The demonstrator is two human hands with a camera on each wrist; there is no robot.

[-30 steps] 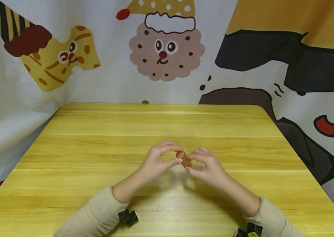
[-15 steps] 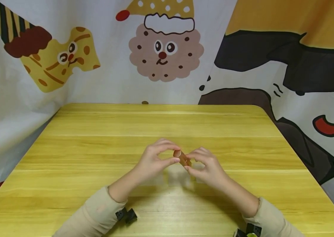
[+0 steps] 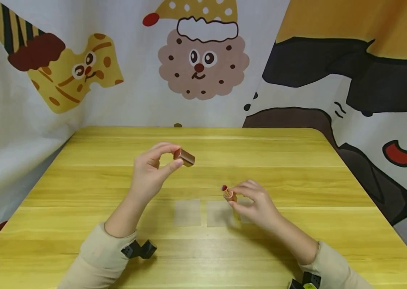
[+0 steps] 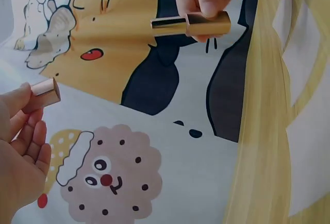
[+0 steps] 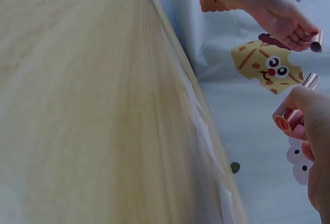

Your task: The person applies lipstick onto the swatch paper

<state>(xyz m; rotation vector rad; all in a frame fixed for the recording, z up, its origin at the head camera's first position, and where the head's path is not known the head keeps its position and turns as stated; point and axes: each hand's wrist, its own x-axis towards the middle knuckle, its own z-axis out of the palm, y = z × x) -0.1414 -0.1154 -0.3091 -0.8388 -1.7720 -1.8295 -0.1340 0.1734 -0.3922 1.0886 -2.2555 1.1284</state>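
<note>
My left hand [image 3: 149, 172] pinches a shiny copper-coloured lipstick cap [image 3: 185, 157] between thumb and fingertips, raised above the table's left-middle part. Farther right and nearer to me, my right hand [image 3: 255, 202] holds the lipstick [image 3: 229, 194] by its base, with a dark red tip pointing up and left. Cap and lipstick are apart. In the left wrist view the cap [image 4: 44, 95] sits at the left, while the lipstick's gold tube [image 4: 191, 24] shows at the top. A red label [image 5: 282, 123] on the lipstick's bottom end shows in the right wrist view.
Thin translucent squares [image 3: 187, 213] lie in a row on the wooden table [image 3: 203, 261], one partly behind my right hand. A curtain [image 3: 131, 100] with cartoon figures hangs behind the table. Small black cameras [image 3: 139, 249] sit on both sleeves.
The cap has come off the lipstick: my left hand has carried it away, left and farther from me. My right hand stays almost in place with the uncovered lipstick.
</note>
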